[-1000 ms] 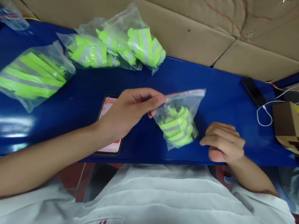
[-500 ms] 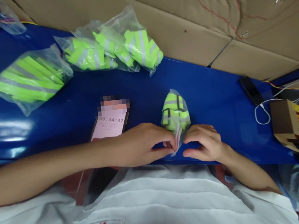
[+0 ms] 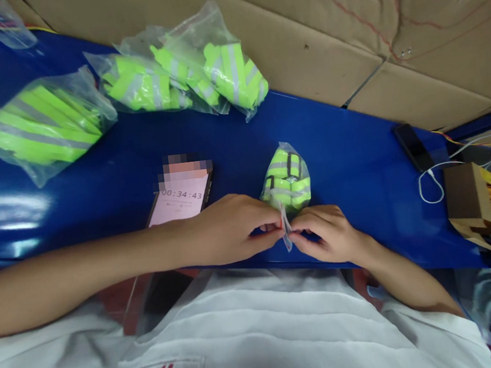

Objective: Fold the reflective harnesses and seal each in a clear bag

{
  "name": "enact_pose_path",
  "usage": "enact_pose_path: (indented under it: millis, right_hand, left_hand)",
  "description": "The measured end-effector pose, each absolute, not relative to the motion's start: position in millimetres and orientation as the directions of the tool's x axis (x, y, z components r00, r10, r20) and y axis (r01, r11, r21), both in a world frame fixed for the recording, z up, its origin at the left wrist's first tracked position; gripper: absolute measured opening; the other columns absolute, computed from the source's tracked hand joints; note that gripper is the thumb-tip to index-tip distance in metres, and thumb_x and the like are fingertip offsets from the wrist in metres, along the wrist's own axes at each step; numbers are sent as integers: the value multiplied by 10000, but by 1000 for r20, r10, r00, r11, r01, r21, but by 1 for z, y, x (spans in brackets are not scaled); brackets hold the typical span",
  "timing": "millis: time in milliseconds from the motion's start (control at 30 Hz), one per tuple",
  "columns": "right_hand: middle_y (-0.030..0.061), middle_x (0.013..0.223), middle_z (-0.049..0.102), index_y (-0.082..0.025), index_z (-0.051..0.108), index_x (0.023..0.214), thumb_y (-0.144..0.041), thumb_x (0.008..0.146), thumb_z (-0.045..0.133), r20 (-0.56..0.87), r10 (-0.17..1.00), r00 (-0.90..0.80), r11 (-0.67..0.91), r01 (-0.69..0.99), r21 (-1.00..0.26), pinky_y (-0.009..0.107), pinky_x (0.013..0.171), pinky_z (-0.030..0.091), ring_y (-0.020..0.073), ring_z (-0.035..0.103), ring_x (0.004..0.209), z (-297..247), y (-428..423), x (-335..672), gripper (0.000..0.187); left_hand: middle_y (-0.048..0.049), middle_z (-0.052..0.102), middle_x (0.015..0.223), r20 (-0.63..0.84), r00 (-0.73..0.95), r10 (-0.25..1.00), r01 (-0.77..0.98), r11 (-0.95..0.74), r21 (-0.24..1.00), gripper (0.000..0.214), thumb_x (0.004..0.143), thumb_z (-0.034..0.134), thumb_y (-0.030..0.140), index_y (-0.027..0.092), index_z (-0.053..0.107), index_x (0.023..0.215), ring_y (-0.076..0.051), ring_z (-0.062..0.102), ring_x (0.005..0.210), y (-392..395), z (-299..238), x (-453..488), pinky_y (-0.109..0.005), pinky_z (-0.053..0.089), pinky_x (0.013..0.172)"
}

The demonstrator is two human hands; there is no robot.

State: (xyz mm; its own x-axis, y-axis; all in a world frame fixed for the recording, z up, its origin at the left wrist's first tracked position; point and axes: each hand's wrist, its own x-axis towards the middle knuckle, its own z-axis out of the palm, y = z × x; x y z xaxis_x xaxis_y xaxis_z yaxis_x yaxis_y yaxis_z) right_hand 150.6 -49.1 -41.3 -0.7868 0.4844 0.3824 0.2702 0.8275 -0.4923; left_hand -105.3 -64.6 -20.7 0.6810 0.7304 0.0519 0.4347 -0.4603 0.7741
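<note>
A small clear zip bag (image 3: 287, 184) stuffed with neon yellow-green reflective bands lies on the blue table (image 3: 348, 154) near its front edge. My left hand (image 3: 233, 229) and my right hand (image 3: 326, 234) meet at the bag's near end. Both pinch its zip edge between fingers and thumbs. A phone (image 3: 180, 194) showing a running timer lies just left of the bag, behind my left hand.
Several filled bags of the same bands (image 3: 189, 75) sit at the table's back, with a larger bag (image 3: 39, 127) at the left. A dark phone (image 3: 410, 147) with a white cable and a small cardboard box (image 3: 478, 202) are at the right. Cardboard sheets (image 3: 342, 25) lie beyond.
The bag was held up by my left hand, then laid down with its opening toward me. Both hands have closed together on its zip edge.
</note>
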Motion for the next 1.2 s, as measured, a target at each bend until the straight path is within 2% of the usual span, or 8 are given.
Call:
enact_pose_path:
  millis: [533,600,700,767,900,1033,1133,1200]
  right_hand:
    - [-10,712,682,-231,622,921,-115,902,689,552,544,-632,839,418,-348,295,604,510,137,636,609,-31,-44,159,135]
    - [21,806,726,-235,635,927,-123,915,674,596,615,-516,785,473,-400,313,673,565,171,709,724,-29,-46,161,119]
    - [92,1080,762,-224,633,982,-155,971,630,598,733,-325,680,386,-623,406,881,636,265,774,1059,-30,-49,163,70]
    - [104,1165,756,-221,615,1016,-190,1016,593,548,782,-297,618,254,-744,456,971,635,287,761,1159,-33,-51,163,38]
    - [42,1097,778,-240,604,982,-252,1054,556,392,875,-283,438,120,-891,457,1035,617,249,772,1134,-35,-47,159,87]
    - [-2,965,764,-229,622,842,-221,968,611,182,978,-102,183,-2,-983,321,902,633,181,776,960,-28,-36,157,126]
    - [-7,922,745,-215,620,765,-251,868,658,-16,1000,-1,-16,-45,-999,205,637,559,114,686,744,-24,-29,160,116]
    - [-15,899,730,-223,625,783,-332,845,690,-126,992,-15,-127,-93,-988,202,589,529,112,650,704,-24,-26,163,141]
  left_hand:
    - [19,752,806,43,681,731,433,-449,781,141,950,622,214,191,720,851,-116,690,735,-60,-14,-112,-220,416,691]
    - [30,728,776,60,731,680,381,-479,791,106,904,645,168,190,683,808,-111,668,715,-58,-10,-115,-220,419,690]
    - [28,694,747,96,836,541,257,-540,802,120,901,642,130,193,656,799,-114,634,691,-58,-3,-119,-228,438,684]
    - [12,713,780,122,872,474,201,-574,794,133,962,625,156,199,680,849,-127,645,717,-59,1,-120,-241,456,706]
    - [-10,721,793,265,849,457,154,-695,703,169,1029,601,214,208,711,901,-140,639,706,-60,3,-121,-274,470,733]
    - [-88,742,1022,466,743,481,251,-845,472,128,1013,658,288,182,711,1061,-201,688,908,-53,-7,-124,-317,514,841]
    - [-169,658,1368,465,716,520,384,-851,359,515,956,753,415,210,604,1404,-316,652,1223,-46,-19,-126,-444,515,1034]
    - [-198,541,1541,441,688,577,458,-816,353,733,923,792,436,246,475,1557,-376,575,1369,-42,-27,-126,-528,476,1122]
